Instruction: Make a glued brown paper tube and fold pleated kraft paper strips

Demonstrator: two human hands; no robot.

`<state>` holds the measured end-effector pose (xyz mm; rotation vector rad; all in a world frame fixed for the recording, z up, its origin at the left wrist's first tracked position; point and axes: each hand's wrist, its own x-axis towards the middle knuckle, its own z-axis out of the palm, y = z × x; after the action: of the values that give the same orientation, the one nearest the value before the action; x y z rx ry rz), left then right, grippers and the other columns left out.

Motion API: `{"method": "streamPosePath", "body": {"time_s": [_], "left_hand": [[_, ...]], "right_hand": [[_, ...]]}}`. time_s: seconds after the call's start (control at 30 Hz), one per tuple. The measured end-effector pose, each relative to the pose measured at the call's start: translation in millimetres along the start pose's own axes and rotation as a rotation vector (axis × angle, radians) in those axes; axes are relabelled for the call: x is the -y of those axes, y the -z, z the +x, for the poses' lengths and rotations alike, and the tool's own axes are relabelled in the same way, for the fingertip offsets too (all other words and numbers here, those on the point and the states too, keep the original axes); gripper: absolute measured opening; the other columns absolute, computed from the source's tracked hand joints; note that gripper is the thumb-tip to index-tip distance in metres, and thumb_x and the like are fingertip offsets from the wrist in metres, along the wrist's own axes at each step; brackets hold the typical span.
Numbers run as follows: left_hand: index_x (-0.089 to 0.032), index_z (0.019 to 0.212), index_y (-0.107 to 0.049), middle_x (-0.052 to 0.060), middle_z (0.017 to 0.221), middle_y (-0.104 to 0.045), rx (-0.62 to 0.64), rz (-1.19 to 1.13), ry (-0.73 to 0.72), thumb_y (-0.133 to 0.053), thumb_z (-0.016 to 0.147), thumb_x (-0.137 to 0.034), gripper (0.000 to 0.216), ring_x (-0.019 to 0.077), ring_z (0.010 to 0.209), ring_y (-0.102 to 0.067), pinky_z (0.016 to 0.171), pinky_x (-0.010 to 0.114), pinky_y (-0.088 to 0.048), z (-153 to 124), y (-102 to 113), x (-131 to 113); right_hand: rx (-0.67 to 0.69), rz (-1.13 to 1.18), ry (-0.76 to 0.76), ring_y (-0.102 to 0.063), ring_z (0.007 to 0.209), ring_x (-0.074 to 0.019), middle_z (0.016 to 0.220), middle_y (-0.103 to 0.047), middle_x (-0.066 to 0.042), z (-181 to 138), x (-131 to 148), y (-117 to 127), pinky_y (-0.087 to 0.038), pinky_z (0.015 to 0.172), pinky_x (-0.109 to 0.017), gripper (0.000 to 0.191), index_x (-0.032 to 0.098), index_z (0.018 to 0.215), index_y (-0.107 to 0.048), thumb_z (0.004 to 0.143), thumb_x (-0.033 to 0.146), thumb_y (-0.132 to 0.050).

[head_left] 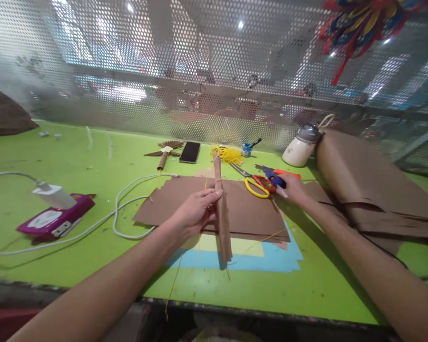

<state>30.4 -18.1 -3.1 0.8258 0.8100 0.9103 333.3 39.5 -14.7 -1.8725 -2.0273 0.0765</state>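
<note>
My left hand is closed around a long folded strip of brown paper, thumb on its front. The strip stands over a stack of brown paper sheets. Farther right, my right hand has its fingers closed on a blue-handled tool; its exact kind is unclear. Beside that tool lie scissors with yellow and red handles and an orange-handled cutter. Thin yellow strings trail below the strip.
A winged brown paper figure, a phone, yellow shreds and a blue jar line the back. A white bottle and brown paper stand right. A purple power strip with white cables lies left.
</note>
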Motion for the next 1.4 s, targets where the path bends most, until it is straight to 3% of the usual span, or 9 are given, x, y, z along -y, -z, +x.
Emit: {"method": "streamPosePath", "body": {"time_s": [0.17, 0.27, 0.37, 0.7, 1.07, 1.4], "left_hand": [[-0.014, 0.081, -0.061, 0.000, 0.067, -0.060, 0.004, 0.002, 0.013, -0.066, 0.080, -0.025, 0.011, 0.0115, 0.060, -0.059, 0.057, 0.023, -0.050, 0, 0, 1], [-0.014, 0.079, -0.060, 0.000, 0.067, -0.059, 0.024, 0.009, 0.019, -0.067, 0.078, -0.026, 0.013, 0.0112, 0.059, -0.059, 0.057, 0.022, -0.049, 0, 2, 1], [-0.013, 0.080, -0.061, 0.000, 0.068, -0.058, 0.045, 0.021, 0.027, -0.070, 0.076, -0.027, 0.017, 0.0109, 0.060, -0.059, 0.057, 0.021, -0.049, -1, 2, 2], [-0.014, 0.077, -0.063, -0.001, 0.065, -0.058, 0.083, 0.050, 0.070, -0.074, 0.072, -0.033, 0.023, 0.0090, 0.057, -0.056, 0.057, 0.021, -0.049, -13, -12, -1], [-0.014, 0.087, -0.065, 0.001, 0.072, -0.060, 0.120, 0.055, 0.098, -0.069, 0.078, -0.031, 0.020, 0.0116, 0.063, -0.060, 0.062, 0.024, -0.051, -16, -13, -1], [-0.014, 0.086, -0.066, 0.001, 0.070, -0.062, 0.118, 0.048, 0.087, -0.071, 0.077, -0.033, 0.021, 0.0121, 0.062, -0.061, 0.064, 0.026, -0.052, -18, -14, -3]], "right_hand": [[-0.004, 0.231, -0.006, -0.065, 0.083, -0.0237, 0.093, -0.070, -0.012, -32, 25, 36, -0.050, 0.066, -0.030, 0.044, 0.013, 0.101, -0.064, 0.090, 0.049, -0.041], [0.138, 0.540, 0.057, -0.065, 0.080, -0.0214, 0.088, -0.071, -0.010, -58, 47, 52, -0.049, 0.063, -0.027, 0.051, 0.016, 0.090, -0.067, 0.089, 0.058, -0.039], [0.257, 0.663, 0.115, -0.064, 0.080, -0.0198, 0.086, -0.071, -0.009, -78, 64, 59, -0.048, 0.064, -0.025, 0.050, 0.016, 0.081, -0.069, 0.088, 0.059, -0.043], [0.219, 0.727, 0.076, -0.059, 0.063, -0.0159, 0.073, -0.068, -0.006, -87, 70, 46, -0.046, 0.056, -0.026, 0.050, 0.016, 0.072, -0.066, 0.087, 0.059, -0.045], [0.237, 0.785, 0.081, -0.060, 0.075, -0.0169, 0.076, -0.067, -0.005, -87, 64, 40, -0.046, 0.073, -0.026, 0.046, 0.017, 0.073, -0.066, 0.091, 0.053, -0.044], [0.288, 0.855, 0.044, -0.058, 0.068, -0.0160, 0.073, -0.064, -0.005, -94, 69, 45, -0.046, 0.063, -0.025, 0.044, 0.017, 0.073, -0.063, 0.090, 0.053, -0.045]]}}
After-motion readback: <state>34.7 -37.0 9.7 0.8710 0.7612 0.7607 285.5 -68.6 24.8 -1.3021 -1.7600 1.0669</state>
